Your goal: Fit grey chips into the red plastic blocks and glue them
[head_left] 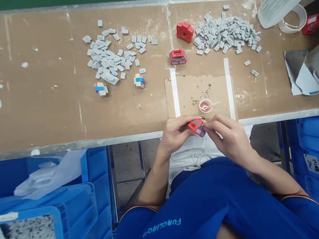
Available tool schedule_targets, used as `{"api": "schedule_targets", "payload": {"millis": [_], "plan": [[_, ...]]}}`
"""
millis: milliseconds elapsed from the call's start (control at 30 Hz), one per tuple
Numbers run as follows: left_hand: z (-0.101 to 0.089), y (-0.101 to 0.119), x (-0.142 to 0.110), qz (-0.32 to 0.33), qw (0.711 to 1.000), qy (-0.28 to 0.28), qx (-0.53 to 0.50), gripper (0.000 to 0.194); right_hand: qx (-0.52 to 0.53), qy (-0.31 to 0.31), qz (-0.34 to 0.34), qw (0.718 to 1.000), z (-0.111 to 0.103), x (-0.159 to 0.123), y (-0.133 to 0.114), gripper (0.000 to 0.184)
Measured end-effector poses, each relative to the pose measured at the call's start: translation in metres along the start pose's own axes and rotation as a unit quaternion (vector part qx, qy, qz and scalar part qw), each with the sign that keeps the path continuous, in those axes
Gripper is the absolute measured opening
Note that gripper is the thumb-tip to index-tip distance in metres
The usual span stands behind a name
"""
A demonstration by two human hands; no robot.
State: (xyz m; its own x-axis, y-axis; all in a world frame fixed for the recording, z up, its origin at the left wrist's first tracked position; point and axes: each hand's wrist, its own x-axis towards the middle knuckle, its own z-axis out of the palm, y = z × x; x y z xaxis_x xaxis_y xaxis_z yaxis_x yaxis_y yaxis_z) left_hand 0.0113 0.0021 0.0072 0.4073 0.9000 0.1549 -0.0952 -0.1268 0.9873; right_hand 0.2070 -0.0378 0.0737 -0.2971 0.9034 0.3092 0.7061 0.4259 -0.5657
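Left hand [176, 133]: fingers held the red toy [196, 127].
Right hand [229, 134]: fingertips were narrow at toy's right end; couldn't tell what they pinched.
Red toy: sat between both hands at table's [50, 80] near edge, by the cup [202, 109].
Grey tiles [226, 33]: lay in two piles.

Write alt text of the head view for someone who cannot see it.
A person's left hand holds a small red-and-gray plastic part, the right hand touching it, at a workbench's near edge. Beyond are a small cup with a stick and, farther back, two red parts between piles of gray tiles; blue crates stand on both sides.
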Motion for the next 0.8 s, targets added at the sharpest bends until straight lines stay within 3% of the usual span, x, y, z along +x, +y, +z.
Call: {"api": "schedule_targets", "payload": {"millis": [133, 400, 600, 800], "plan": [[-0.001, 0.000, -0.001, -0.003, 1.000, -0.003, 0.030, 0.023, -0.051, -0.013, -0.044, 0.998, -0.002, 0.003, 0.001, 0.020], [-0.005, 0.001, 0.006, -0.001, 0.999, -0.053, -0.011, 0.033, 0.180, -0.029, 0.036, 0.983, -0.006, 0.001, 0.014, 0.012], [-0.006, 0.000, 0.003, -0.044, 0.997, -0.033, -0.046, 0.039, 0.197, -0.032, 0.048, 0.979, -0.005, -0.001, 0.015, 0.011], [-0.011, -0.002, 0.004, -0.009, 0.997, -0.068, -0.025, 0.032, 0.242, -0.073, 0.051, 0.966, -0.007, 0.002, 0.016, 0.011]]}}
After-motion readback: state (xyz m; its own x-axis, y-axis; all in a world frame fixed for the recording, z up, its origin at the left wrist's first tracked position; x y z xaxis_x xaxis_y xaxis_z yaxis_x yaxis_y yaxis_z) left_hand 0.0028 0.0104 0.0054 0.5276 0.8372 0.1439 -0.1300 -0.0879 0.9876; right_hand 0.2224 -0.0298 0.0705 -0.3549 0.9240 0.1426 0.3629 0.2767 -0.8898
